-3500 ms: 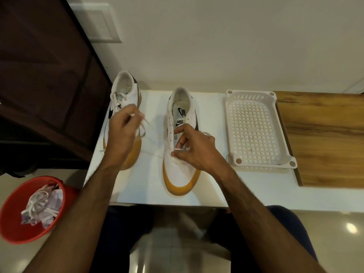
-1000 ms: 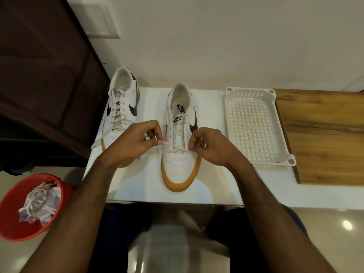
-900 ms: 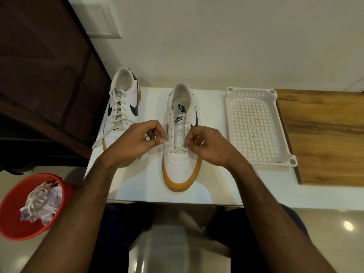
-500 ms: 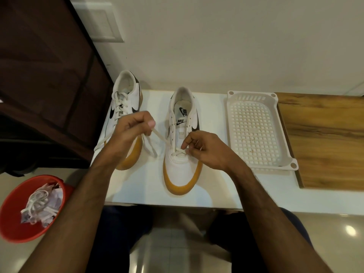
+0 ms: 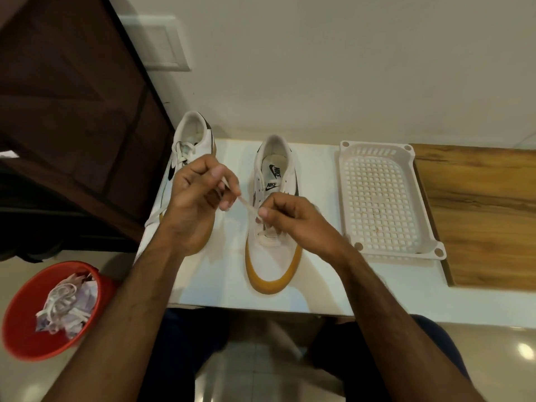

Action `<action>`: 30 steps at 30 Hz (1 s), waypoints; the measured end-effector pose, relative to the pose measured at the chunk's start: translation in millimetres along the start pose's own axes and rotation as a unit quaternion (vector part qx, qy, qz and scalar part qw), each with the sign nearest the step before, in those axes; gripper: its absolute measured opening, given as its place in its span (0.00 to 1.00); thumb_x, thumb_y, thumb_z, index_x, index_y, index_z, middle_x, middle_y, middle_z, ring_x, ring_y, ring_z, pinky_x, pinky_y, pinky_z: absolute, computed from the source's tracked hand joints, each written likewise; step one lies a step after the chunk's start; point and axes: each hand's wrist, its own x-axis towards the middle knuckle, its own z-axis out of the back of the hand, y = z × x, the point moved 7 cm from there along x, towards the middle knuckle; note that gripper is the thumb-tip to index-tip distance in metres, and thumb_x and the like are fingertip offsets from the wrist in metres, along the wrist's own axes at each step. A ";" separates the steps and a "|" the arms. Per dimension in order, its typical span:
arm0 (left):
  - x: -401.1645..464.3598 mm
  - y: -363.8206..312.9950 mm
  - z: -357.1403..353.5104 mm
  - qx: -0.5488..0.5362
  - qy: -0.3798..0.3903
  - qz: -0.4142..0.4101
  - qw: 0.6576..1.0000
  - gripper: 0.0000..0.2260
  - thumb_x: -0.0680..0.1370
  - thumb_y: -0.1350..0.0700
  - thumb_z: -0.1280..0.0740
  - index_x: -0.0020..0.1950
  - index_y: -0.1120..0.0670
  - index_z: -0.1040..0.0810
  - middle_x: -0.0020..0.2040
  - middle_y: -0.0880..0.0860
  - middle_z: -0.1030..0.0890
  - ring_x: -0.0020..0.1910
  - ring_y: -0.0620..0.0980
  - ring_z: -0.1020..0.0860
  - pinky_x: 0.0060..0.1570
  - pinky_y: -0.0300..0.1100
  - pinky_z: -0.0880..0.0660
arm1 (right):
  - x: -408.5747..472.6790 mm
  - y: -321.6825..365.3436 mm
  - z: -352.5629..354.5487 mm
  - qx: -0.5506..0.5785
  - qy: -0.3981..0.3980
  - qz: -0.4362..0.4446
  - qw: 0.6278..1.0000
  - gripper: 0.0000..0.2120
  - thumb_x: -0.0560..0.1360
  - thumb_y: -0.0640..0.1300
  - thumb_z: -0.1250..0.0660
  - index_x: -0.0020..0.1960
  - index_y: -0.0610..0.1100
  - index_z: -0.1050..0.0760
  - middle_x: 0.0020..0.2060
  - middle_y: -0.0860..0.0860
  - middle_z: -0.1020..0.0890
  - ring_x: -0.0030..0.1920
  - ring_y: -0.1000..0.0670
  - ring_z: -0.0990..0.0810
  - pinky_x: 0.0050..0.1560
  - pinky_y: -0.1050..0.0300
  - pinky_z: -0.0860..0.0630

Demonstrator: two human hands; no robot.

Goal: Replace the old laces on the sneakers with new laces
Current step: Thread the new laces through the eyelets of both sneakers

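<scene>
A red tub holding used laces is seen low and far to the left of the hands, on the floor side. Behind the left hand a laced sneaker is partly hidden on the white table. The left hand is curled, and a new lace is pinched between its thumb and fingertips; the lace is stretched taut down and to the right, toward the right hand. That hand is curled too, and the same lace is pinched by it just above the lower eyelets of a second sneaker, which lies directly under it, toe toward the person. Only the lowest rows are seen threaded. To the right of the right hand, apart from it, a white perforated tray is set, and beyond that a wooden top is seen
</scene>
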 end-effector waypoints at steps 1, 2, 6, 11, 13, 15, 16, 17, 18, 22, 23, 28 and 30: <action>0.6 -2.1 3.6 -0.033 -0.010 -0.007 0.999 0.14 0.74 0.47 0.26 0.37 0.53 0.26 0.35 0.54 0.20 0.25 0.47 0.31 0.35 0.45 0.31 | -0.5 -0.2 3.3 0.003 0.004 -0.005 1.000 0.08 0.83 0.41 0.35 0.46 0.42 0.21 0.38 0.51 0.19 0.40 0.54 0.22 0.45 0.60 0.25; 1.1 -4.4 6.5 -0.066 -0.018 -0.013 0.998 0.15 0.74 0.47 0.25 0.37 0.54 0.26 0.35 0.53 0.21 0.25 0.47 0.31 0.36 0.44 0.29 | -0.7 -2.0 5.9 -0.003 0.003 -0.011 1.000 0.08 0.83 0.41 0.36 0.46 0.43 0.22 0.37 0.52 0.20 0.39 0.54 0.23 0.45 0.59 0.26; 2.5 -10.1 15.2 -0.122 -0.045 -0.020 0.991 0.13 0.73 0.45 0.25 0.36 0.50 0.23 0.36 0.49 0.21 0.26 0.44 0.30 0.38 0.42 0.29 | 0.2 -18.6 18.2 -0.132 -0.057 -0.054 0.988 0.10 0.84 0.47 0.37 0.45 0.44 0.24 0.38 0.52 0.19 0.38 0.54 0.24 0.44 0.58 0.28; 0.3 -2.3 16.1 -0.057 -0.059 -0.002 0.997 0.12 0.74 0.44 0.26 0.38 0.51 0.21 0.37 0.50 0.21 0.30 0.46 0.27 0.37 0.42 0.30 | -0.2 -15.4 28.5 -0.138 -0.120 -0.046 0.982 0.05 0.81 0.44 0.34 0.51 0.47 0.18 0.47 0.53 0.20 0.45 0.58 0.23 0.50 0.62 0.29; 0.2 4.0 10.3 -0.009 -0.049 0.020 0.999 0.12 0.74 0.44 0.26 0.40 0.52 0.19 0.38 0.52 0.20 0.34 0.49 0.25 0.37 0.41 0.29 | 0.5 -4.7 21.7 -0.091 -0.107 -0.001 0.990 0.09 0.80 0.42 0.32 0.59 0.49 0.19 0.51 0.54 0.24 0.49 0.60 0.25 0.53 0.66 0.29; 0.0 9.0 1.9 0.016 -0.026 0.032 0.999 0.10 0.77 0.48 0.29 0.43 0.54 0.18 0.40 0.53 0.19 0.37 0.51 0.23 0.40 0.42 0.26 | 1.3 4.4 10.7 -0.083 -0.087 0.033 0.992 0.15 0.79 0.42 0.29 0.65 0.51 0.21 0.54 0.55 0.25 0.51 0.61 0.25 0.54 0.68 0.28; -0.5 10.5 -1.4 0.019 -0.017 0.035 0.999 0.09 0.80 0.51 0.31 0.44 0.54 0.17 0.41 0.54 0.18 0.38 0.52 0.22 0.41 0.43 0.25 | 1.8 6.9 4.6 -0.083 -0.079 0.044 0.992 0.16 0.78 0.42 0.28 0.65 0.52 0.22 0.55 0.54 0.25 0.50 0.60 0.25 0.53 0.69 0.28; -0.8 11.0 -4.1 0.019 -0.013 0.037 0.999 0.10 0.81 0.55 0.34 0.45 0.55 0.15 0.42 0.54 0.17 0.38 0.52 0.21 0.41 0.43 0.25 | 2.1 9.0 -0.6 -0.080 -0.076 0.052 0.993 0.16 0.78 0.43 0.28 0.64 0.53 0.22 0.54 0.53 0.24 0.48 0.59 0.24 0.51 0.68 0.27; -1.3 10.7 -6.3 0.020 -0.010 0.039 0.999 0.11 0.81 0.58 0.37 0.47 0.55 0.14 0.43 0.55 0.16 0.39 0.51 0.21 0.41 0.43 0.25 | 2.6 9.4 -4.1 -0.077 -0.081 0.058 0.992 0.13 0.78 0.43 0.28 0.61 0.54 0.21 0.51 0.51 0.23 0.46 0.58 0.23 0.49 0.68 0.26; -1.7 4.4 -12.7 0.011 0.026 0.029 0.999 0.11 0.77 0.60 0.35 0.54 0.55 0.14 0.50 0.57 0.15 0.39 0.50 0.21 0.38 0.41 0.25 | 2.3 7.2 -0.3 -0.119 -0.110 0.072 0.984 0.09 0.82 0.45 0.33 0.48 0.56 0.17 0.42 0.55 0.21 0.45 0.56 0.22 0.48 0.63 0.28; -1.3 -0.3 -11.0 -0.004 0.024 0.016 1.000 0.12 0.76 0.59 0.34 0.55 0.56 0.14 0.51 0.58 0.16 0.39 0.50 0.22 0.37 0.41 0.26 | 2.1 3.6 3.1 -0.133 -0.112 0.060 0.983 0.08 0.82 0.46 0.33 0.49 0.52 0.15 0.42 0.55 0.21 0.46 0.56 0.22 0.48 0.64 0.28; 4.9 -40.3 -3.2 -0.094 0.031 -0.079 0.992 0.15 0.75 0.53 0.31 0.59 0.57 0.16 0.55 0.56 0.17 0.40 0.50 0.22 0.41 0.44 0.25 | -1.9 -18.8 35.4 -0.146 -0.192 -0.040 0.970 0.10 0.82 0.46 0.34 0.48 0.50 0.13 0.46 0.53 0.18 0.48 0.56 0.20 0.51 0.58 0.26; 5.8 -44.5 1.5 -0.092 0.028 -0.093 0.991 0.15 0.76 0.57 0.36 0.60 0.58 0.16 0.55 0.57 0.17 0.43 0.52 0.21 0.45 0.47 0.24 | -6.8 -25.2 50.4 -0.071 -0.250 -0.081 0.962 0.11 0.81 0.46 0.35 0.46 0.49 0.14 0.45 0.56 0.15 0.47 0.58 0.19 0.51 0.58 0.25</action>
